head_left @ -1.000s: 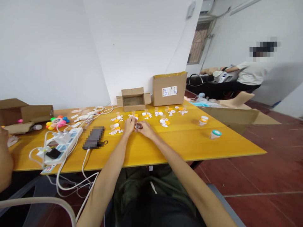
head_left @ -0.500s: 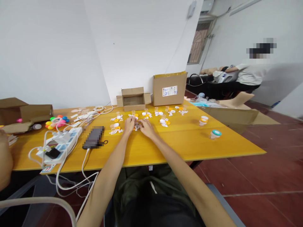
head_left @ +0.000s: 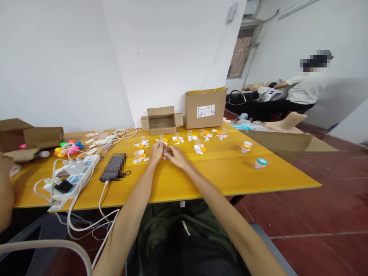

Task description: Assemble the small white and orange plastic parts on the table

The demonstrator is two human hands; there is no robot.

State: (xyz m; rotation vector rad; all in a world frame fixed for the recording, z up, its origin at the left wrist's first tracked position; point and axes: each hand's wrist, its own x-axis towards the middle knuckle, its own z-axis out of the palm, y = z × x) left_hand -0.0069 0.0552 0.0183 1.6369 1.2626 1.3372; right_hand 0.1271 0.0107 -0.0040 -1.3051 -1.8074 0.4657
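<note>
My left hand (head_left: 157, 151) and my right hand (head_left: 177, 156) are close together over the yellow table (head_left: 201, 177). The fingers of both are bent inward around a small clear and whitish object at the fingertips, too small and covered to name. Orange and white bits show just below them. On the left sits a pile of small white pieces (head_left: 137, 161) with an orange ring and a clear cup. On the right lies a similar pile of white pieces (head_left: 199, 151) with a white lid (head_left: 196, 147). More such piles line the table behind my hands.
Two lidded clear cups, one with a teal lid (head_left: 262, 161), one with a white and orange top (head_left: 247, 145), stand right. A phone (head_left: 114, 167) and power strip (head_left: 75, 178) with cables lie left. Cardboard boxes (head_left: 205, 109) stand behind. Another person's arm (head_left: 5, 191) enters far left.
My right hand has moved slightly closer to my left, and its fingers have turned inward over the small object. The other person's hand at far left has shifted a little.
</note>
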